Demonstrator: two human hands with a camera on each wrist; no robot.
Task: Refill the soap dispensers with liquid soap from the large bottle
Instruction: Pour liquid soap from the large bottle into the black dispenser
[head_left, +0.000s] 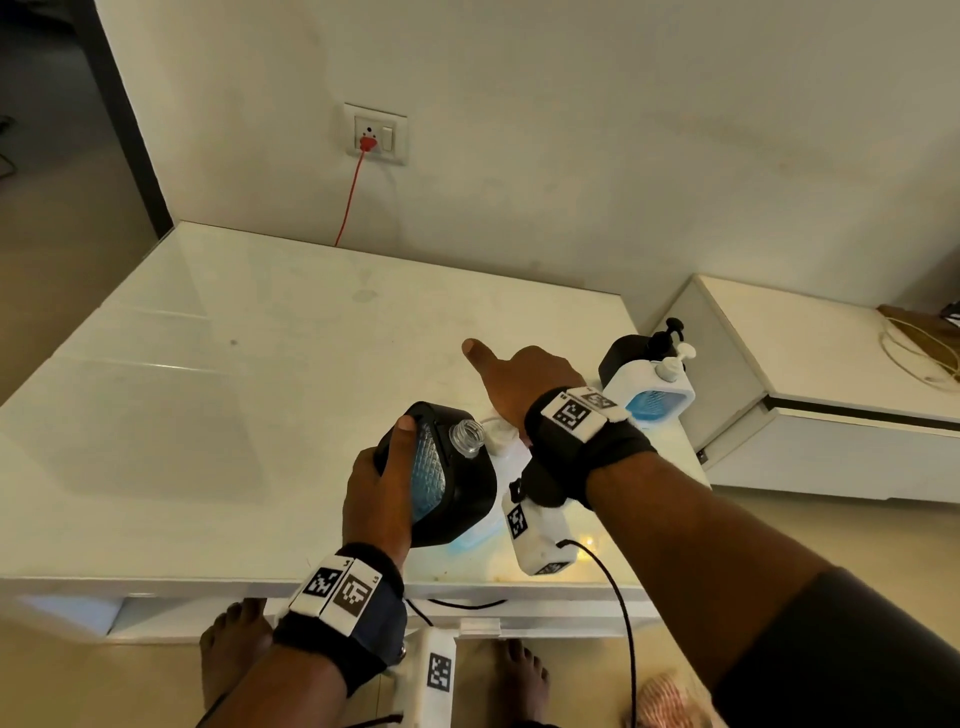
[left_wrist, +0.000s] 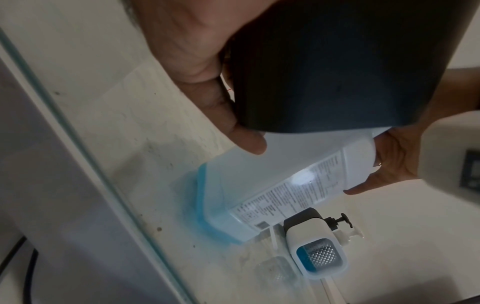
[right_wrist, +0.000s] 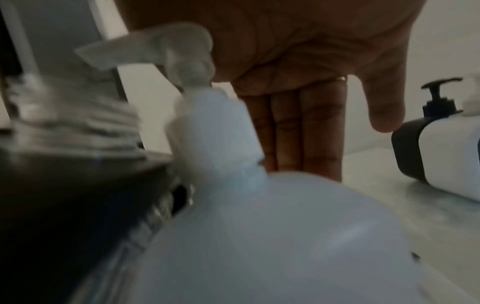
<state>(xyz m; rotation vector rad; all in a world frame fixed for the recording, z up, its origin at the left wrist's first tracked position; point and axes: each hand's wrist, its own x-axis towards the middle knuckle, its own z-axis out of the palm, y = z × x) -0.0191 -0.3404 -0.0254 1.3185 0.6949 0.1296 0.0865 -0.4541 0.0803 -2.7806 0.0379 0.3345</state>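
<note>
A: What is the left hand (head_left: 376, 486) doing?
B: It grips a black soap dispenser (head_left: 447, 483) with its pump off, the clear threaded neck (head_left: 466, 437) open, held tilted just above the white table (head_left: 208, 395).
A: And the right hand (head_left: 524, 384)?
B: Fingers straight, spread wide over the large bottle (left_wrist: 272, 185); they reach down behind it, thumb stuck out. I cannot tell whether they touch it.
A: Where is that bottle?
B: On the table just beside the black dispenser, white pump (right_wrist: 161, 49) still on, blue soap low inside.
A: Anything else?
B: A white dispenser (head_left: 652, 389) and another black one (head_left: 621, 353) at the table's right edge
</note>
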